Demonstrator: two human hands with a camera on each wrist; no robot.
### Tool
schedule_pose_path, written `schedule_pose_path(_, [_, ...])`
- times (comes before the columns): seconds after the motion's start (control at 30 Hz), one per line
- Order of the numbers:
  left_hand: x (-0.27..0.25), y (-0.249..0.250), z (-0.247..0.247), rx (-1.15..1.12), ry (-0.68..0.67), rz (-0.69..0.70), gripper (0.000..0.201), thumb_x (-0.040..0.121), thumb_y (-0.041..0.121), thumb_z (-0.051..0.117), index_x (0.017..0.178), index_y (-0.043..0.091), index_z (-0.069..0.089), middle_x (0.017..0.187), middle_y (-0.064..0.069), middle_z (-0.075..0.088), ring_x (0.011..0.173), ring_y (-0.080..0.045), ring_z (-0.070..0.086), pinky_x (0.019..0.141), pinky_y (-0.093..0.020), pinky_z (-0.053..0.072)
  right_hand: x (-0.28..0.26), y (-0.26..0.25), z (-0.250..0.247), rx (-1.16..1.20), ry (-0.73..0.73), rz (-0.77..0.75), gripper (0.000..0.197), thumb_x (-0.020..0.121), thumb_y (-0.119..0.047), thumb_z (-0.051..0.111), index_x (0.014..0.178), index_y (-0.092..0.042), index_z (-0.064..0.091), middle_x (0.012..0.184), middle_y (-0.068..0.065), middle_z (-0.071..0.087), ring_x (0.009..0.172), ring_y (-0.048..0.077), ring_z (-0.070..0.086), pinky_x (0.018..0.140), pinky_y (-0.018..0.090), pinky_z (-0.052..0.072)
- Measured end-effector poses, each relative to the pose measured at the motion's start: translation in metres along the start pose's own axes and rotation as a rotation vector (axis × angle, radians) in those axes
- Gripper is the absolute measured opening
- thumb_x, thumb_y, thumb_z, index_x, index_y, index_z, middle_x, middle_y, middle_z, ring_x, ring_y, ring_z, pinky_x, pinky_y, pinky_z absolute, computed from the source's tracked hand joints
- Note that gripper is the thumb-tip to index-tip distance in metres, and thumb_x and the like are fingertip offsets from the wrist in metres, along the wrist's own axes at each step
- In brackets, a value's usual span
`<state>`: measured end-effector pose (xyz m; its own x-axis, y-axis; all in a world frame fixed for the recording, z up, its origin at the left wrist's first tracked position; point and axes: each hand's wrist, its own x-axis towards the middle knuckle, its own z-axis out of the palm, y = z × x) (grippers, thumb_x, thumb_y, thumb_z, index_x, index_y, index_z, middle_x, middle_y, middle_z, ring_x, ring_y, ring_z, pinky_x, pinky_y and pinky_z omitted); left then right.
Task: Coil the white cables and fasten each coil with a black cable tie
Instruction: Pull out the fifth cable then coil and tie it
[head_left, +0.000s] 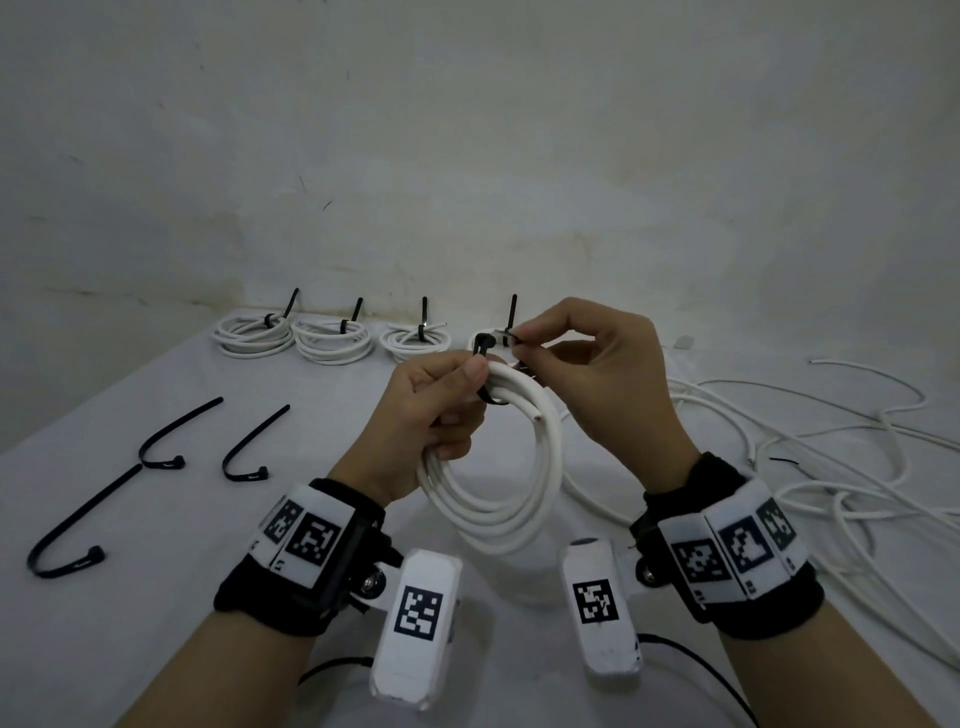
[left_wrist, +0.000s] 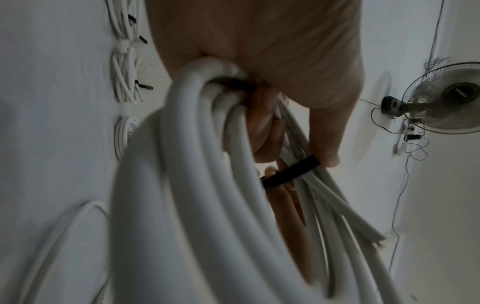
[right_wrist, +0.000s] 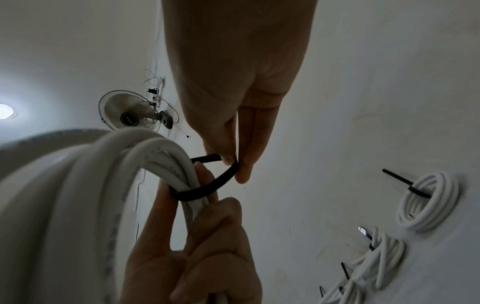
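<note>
The left hand (head_left: 431, 410) is curled round the top of a white coil (head_left: 493, 467), held up off the table (head_left: 104, 649) in front of the row of four tied coils (head_left: 332, 338) that lie along the wall. A black tie (right_wrist: 207, 189) is wrapped round the bundled turns just beside the left thumb, and the right hand (head_left: 597, 374) pinches its free tail between thumb and forefinger, above the coil. The step in hand looks like threading that tail into the tie's head (head_left: 485, 340). To do it well, the left thumb should keep the turns pressed together and steady the head while the right hand feeds the tip straight in, then draws it snug. The coil hangs roughly upright, its ring facing the person; the tie crosses the strands at right angles, its loop still open toward the right hand. Spare ties (head_left: 161, 447) lie left of the coil, loose cable (head_left: 831, 467) to its right.
</note>
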<state>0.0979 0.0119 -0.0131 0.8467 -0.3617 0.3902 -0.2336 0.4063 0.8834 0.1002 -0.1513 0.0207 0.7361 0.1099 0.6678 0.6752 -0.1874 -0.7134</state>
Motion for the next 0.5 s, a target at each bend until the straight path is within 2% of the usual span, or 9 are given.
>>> schedule_pose_path(0.17, [-0.0007,0.0003,0.0002,-0.023,0.032,-0.013,0.04,0.054,0.059,0.082,0.067,0.022,0.07,0.049,0.01,0.03,0.037,0.001,0.025,0.034,-0.011,0.025,0.0005,0.0049,-0.0014,-0.026,-0.025,-0.029,0.017,0.078,0.01,0.07,0.077,-0.006,0.071,0.076,0.005,0.071,0.061,0.01,0.07,0.06,0.016,0.052])
schedule_pose_path(0.5, [-0.0007,-0.001,0.0001,-0.034,0.0,-0.054,0.044,0.055,0.057,0.082,0.07,0.018,0.071,0.049,0.008,0.03,0.036,0.001,0.026,0.034,-0.011,0.025,0.0004,0.0059,-0.0031,-0.01,-0.051,-0.035,0.025,0.078,0.01,0.07,0.075,-0.015,0.07,0.075,0.0,0.071,0.063,0.014,0.071,0.063,0.028,0.058])
